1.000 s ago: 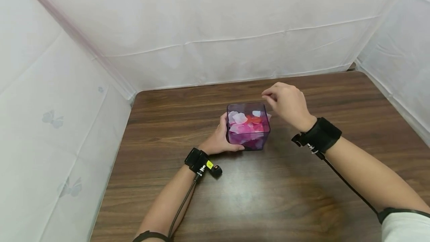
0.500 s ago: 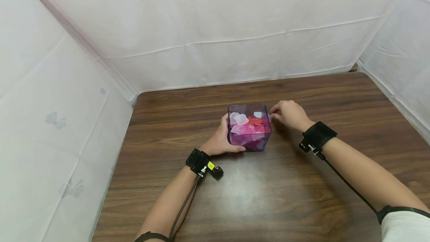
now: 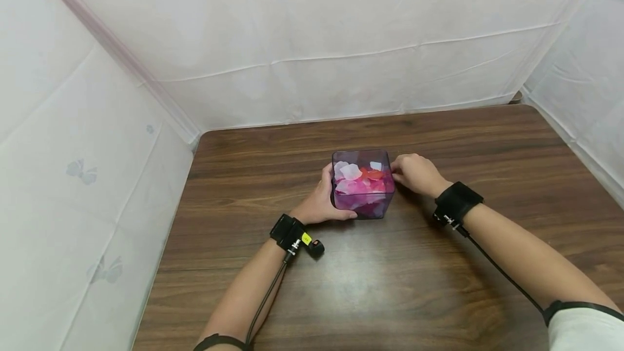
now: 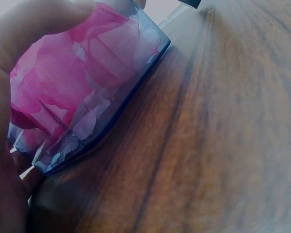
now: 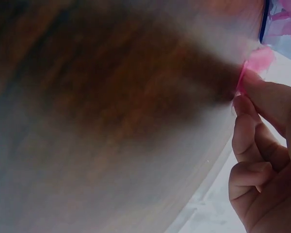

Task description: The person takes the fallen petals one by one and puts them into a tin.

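A see-through purple square box stands on the wooden table. Pink, red and white flower petals fill much of it. My left hand grips the box from its left side, the thumb along the near wall; in the left wrist view, petals press against the clear wall behind the thumb. Beside the box's right wall is my right hand. The right wrist view shows its thumb and index finger pinching a thin pink petal close to the box, with the other fingers curled in.
The brown wood-grain table reaches back to a white sheet hung behind it. More white sheeting closes off the left and right sides. Each wrist wears a black band with a small camera and cable.
My right hand has come down from above and behind the box's right rim to low beside its right wall, where it now pinches the petal. The left hand keeps holding the box in place.
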Tool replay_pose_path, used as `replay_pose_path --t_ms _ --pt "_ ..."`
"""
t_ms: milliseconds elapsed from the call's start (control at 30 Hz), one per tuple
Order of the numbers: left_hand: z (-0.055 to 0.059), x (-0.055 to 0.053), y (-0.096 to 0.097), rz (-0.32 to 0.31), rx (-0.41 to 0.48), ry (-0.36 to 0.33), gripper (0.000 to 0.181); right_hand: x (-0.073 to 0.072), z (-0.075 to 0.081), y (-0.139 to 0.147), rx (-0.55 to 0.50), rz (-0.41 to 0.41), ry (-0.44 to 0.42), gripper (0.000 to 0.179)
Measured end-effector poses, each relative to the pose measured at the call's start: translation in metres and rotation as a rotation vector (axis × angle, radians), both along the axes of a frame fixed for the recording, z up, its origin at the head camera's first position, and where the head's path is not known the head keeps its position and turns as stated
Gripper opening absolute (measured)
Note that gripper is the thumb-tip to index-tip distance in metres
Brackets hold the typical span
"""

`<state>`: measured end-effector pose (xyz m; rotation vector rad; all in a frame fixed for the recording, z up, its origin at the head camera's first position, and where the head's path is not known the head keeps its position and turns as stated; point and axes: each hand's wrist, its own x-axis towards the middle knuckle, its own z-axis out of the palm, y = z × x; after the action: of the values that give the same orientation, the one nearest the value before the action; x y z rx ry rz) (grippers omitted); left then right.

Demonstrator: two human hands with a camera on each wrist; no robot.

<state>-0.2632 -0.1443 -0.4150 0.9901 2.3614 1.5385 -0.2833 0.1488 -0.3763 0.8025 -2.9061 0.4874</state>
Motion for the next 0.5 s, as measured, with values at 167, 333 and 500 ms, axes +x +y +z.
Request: replay_pose_path --t_ms 167,333,500 --pt "0.001 0.000 0.000 -0.001 0.005 -0.003 0.125 0.001 0.001 0.002 -0.032 -0.008 0.019 0.011" --pt "0.001 0.000 0.000 -0.007 0.006 -0.009 0.125 0.004 0.011 0.007 -0.090 -0.043 0.034 0.011" --pt "0.001 0.000 -0.001 -0.004 0.003 -0.018 0.126 0.009 0.026 0.012 -0.121 -0.064 0.065 0.010"
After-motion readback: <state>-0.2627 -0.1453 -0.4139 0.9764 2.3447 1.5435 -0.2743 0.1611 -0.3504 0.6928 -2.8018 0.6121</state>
